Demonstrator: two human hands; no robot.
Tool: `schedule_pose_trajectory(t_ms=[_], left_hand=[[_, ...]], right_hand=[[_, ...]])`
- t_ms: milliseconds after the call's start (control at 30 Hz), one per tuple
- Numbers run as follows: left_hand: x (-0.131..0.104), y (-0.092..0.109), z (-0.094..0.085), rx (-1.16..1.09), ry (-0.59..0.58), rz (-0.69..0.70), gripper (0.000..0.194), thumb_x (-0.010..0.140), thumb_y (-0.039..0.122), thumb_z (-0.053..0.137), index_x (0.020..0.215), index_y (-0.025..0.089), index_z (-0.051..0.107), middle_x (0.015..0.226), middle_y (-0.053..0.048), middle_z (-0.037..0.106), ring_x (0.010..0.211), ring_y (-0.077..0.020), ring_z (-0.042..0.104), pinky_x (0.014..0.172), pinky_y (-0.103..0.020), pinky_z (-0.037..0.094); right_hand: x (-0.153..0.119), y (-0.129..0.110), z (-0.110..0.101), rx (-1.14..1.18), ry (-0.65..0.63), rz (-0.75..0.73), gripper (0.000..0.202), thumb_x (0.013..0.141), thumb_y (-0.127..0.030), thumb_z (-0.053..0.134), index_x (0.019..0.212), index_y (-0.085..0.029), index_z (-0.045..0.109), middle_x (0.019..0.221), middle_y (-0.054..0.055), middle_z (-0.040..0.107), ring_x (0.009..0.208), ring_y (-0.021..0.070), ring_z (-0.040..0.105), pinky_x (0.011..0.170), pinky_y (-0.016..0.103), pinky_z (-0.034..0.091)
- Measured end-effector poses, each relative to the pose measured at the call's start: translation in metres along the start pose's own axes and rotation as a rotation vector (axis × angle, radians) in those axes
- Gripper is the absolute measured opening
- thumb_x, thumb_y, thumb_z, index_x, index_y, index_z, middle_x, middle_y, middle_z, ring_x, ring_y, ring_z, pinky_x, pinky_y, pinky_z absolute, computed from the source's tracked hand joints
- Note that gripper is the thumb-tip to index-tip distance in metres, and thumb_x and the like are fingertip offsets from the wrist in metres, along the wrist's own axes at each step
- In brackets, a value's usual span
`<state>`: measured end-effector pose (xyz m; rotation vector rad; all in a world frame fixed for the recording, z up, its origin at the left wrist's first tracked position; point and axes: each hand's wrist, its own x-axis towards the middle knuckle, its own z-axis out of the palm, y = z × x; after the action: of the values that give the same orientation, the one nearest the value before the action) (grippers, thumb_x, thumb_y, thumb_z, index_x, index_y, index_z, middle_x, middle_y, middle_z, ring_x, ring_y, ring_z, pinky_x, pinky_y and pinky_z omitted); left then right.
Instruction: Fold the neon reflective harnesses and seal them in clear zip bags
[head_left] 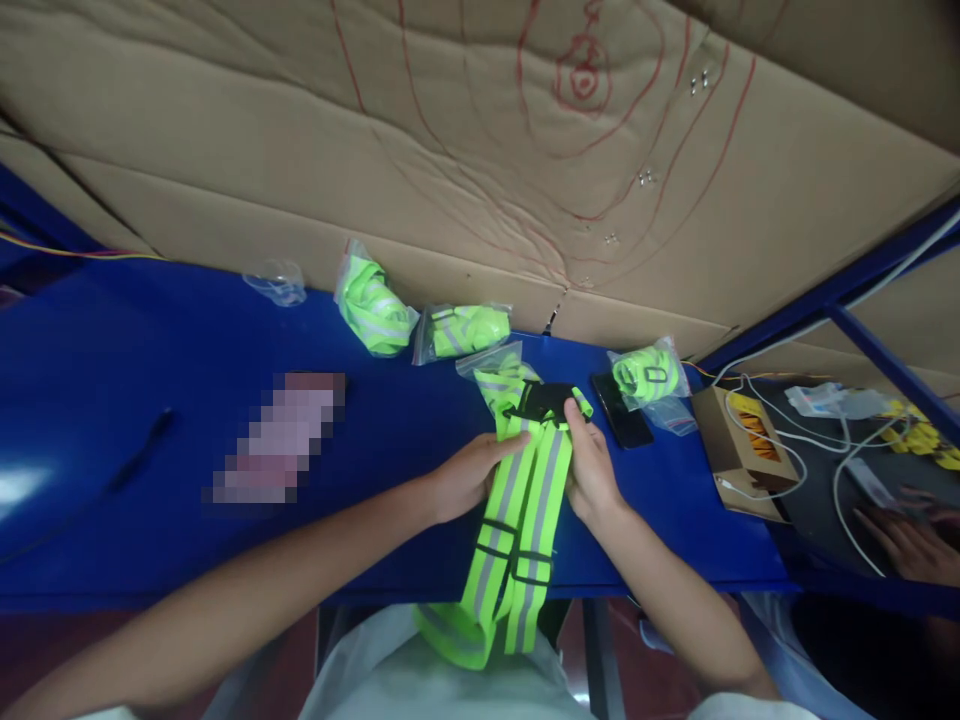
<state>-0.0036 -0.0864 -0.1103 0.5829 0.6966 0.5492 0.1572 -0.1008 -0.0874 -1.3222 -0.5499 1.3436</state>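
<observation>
Both hands hold a neon-green reflective harness [516, 490] with grey stripes, black buckles and a black patch at its top. My left hand [466, 475] grips a strap on the left, thumb on top. At the upper right, near the black patch, my right hand [590, 462] pinches the other side. The strap ends hang over the table's front edge toward my lap. Just behind the black patch lies a clear bag [489, 360] with more green strap; how it joins the harness is hidden.
Bagged green straps [375, 310], another such bag [465, 330] and a third bag [646, 374] lie along the cardboard wall [315, 220]. A black phone [624, 412] and an open cardboard box [739, 450] stand right. A co-worker's hand [911, 535] shows at far right.
</observation>
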Motion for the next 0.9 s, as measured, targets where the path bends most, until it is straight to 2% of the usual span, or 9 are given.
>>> schedule_pose_trajectory(t_ms=[67,133,300,400,467,567,633,767,900], left_hand=[[0.001,-0.004,0.002,-0.052,-0.054,-0.017,0.057,0.072,0.055,0.089,0.104,0.009,0.078,0.101,-0.017,0.081,0.088,-0.0274,0.078,0.083,-0.033,0.059],[0.000,-0.007,0.004,-0.068,-0.106,-0.040,0.060,0.070,0.052,0.092,0.111,0.010,0.077,0.105,-0.018,0.080,0.093,-0.0299,0.078,0.087,-0.038,0.060],[-0.005,-0.010,0.004,-0.024,-0.038,-0.065,0.059,0.057,0.037,0.101,0.105,0.011,0.079,0.100,-0.017,0.080,0.086,-0.0299,0.078,0.083,-0.042,0.063],[-0.007,-0.007,0.004,0.006,-0.030,-0.065,0.050,0.059,0.035,0.099,0.098,0.009,0.080,0.095,-0.016,0.080,0.079,-0.0264,0.077,0.077,-0.038,0.063],[-0.007,-0.004,0.003,0.010,-0.049,-0.071,0.044,0.061,0.033,0.097,0.095,0.009,0.080,0.091,-0.015,0.080,0.074,-0.0242,0.076,0.073,-0.035,0.062],[-0.006,0.003,-0.003,-0.005,-0.101,-0.098,0.038,0.064,0.028,0.094,0.094,0.010,0.079,0.086,-0.013,0.079,0.071,-0.0228,0.074,0.068,-0.033,0.061],[-0.006,0.009,-0.008,-0.019,-0.150,-0.113,0.036,0.066,0.026,0.093,0.095,0.011,0.079,0.086,-0.013,0.079,0.070,-0.0228,0.074,0.067,-0.033,0.061],[-0.006,0.018,-0.018,-0.042,-0.149,-0.097,0.034,0.065,0.022,0.093,0.095,0.013,0.080,0.085,-0.011,0.079,0.070,-0.0217,0.074,0.070,-0.033,0.061],[-0.012,0.025,-0.017,-0.037,-0.130,-0.057,0.041,0.061,0.026,0.097,0.095,0.012,0.079,0.090,-0.011,0.080,0.077,-0.0229,0.075,0.074,-0.033,0.061]], right_hand=[[-0.002,0.005,0.000,-0.061,-0.001,-0.041,0.052,0.076,-0.067,0.081,0.064,-0.024,0.054,0.047,-0.006,0.052,0.035,0.0101,0.042,0.032,0.026,0.029],[-0.004,0.009,-0.001,-0.143,0.001,-0.107,0.056,0.080,-0.071,0.075,0.063,-0.024,0.050,0.044,-0.007,0.046,0.032,0.0088,0.035,0.030,0.026,0.021],[-0.005,0.017,-0.004,-0.314,0.007,-0.298,0.053,0.088,-0.068,0.068,0.068,-0.022,0.052,0.050,-0.005,0.051,0.041,0.0099,0.043,0.039,0.025,0.032],[-0.004,0.017,-0.007,-0.412,-0.013,-0.371,0.049,0.093,-0.065,0.064,0.071,-0.022,0.056,0.053,-0.004,0.053,0.046,0.0119,0.046,0.043,0.026,0.035],[-0.003,0.012,-0.010,-0.487,-0.028,-0.466,0.043,0.095,-0.061,0.063,0.080,-0.021,0.065,0.063,-0.001,0.063,0.056,0.0148,0.056,0.051,0.026,0.044],[0.000,-0.004,-0.017,-0.640,-0.208,-0.637,0.031,0.098,-0.049,0.065,0.112,-0.023,0.076,0.101,0.006,0.078,0.097,0.0233,0.073,0.086,0.033,0.058],[0.004,-0.017,-0.022,-0.743,-0.423,-0.733,0.034,0.098,-0.041,0.067,0.128,-0.028,0.074,0.127,0.007,0.076,0.124,0.0268,0.068,0.108,0.040,0.053],[0.013,-0.034,-0.033,-0.885,-0.766,-0.765,0.034,0.103,-0.033,0.059,0.135,-0.033,0.072,0.150,0.005,0.063,0.138,0.0267,0.061,0.117,0.045,0.048],[0.018,-0.036,-0.038,-0.975,-0.824,-0.796,0.040,0.106,-0.026,0.051,0.142,-0.034,0.066,0.161,0.003,0.052,0.146,0.0256,0.053,0.122,0.045,0.043]])
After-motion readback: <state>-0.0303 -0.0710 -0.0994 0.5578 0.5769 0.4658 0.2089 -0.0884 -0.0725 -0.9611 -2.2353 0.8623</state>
